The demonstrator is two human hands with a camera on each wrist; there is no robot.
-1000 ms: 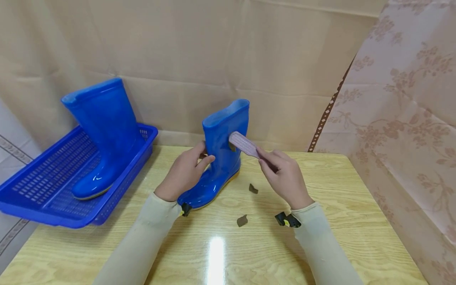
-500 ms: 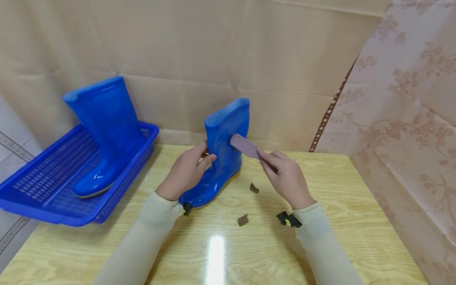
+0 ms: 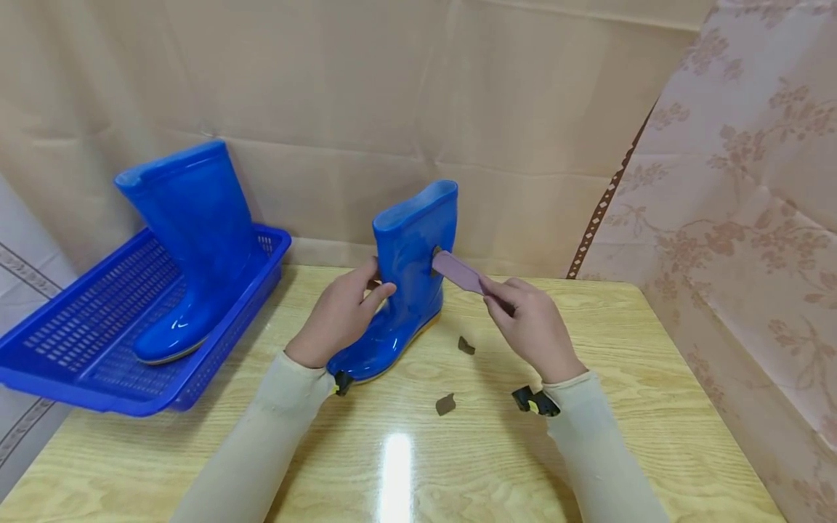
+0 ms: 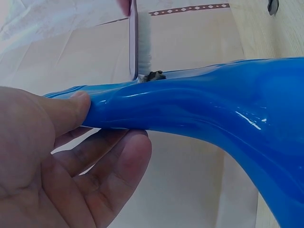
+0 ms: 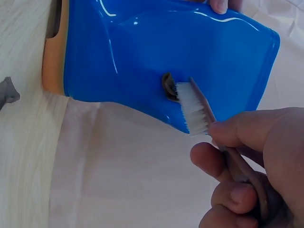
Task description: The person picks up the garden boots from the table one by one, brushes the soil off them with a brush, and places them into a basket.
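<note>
A blue rubber boot (image 3: 408,283) stands upright on the table. My left hand (image 3: 340,312) grips the front edge of its shaft, thumb on one side and fingers on the other, as the left wrist view shows. My right hand (image 3: 532,327) holds a mauve scrub brush (image 3: 459,274) by its handle. In the right wrist view its white bristles (image 5: 192,109) meet the side of the shaft beside a curled brown patch (image 5: 168,87) resembling mud. Two loose brown scraps, one nearer (image 3: 445,404) and one farther (image 3: 466,346), lie right of the boot.
At the left, a blue plastic basket (image 3: 229,345) with slotted walls holds a second blue boot (image 3: 196,225), upright. A beige cloth (image 3: 523,131) hangs behind the wooden table (image 3: 621,349), and a floral cloth (image 3: 752,218) hangs at the right.
The brush and my right hand have shifted slightly right, toward the back edge of the shaft, uncovering some of the brown patch. My left hand keeps its grip on the boot.
</note>
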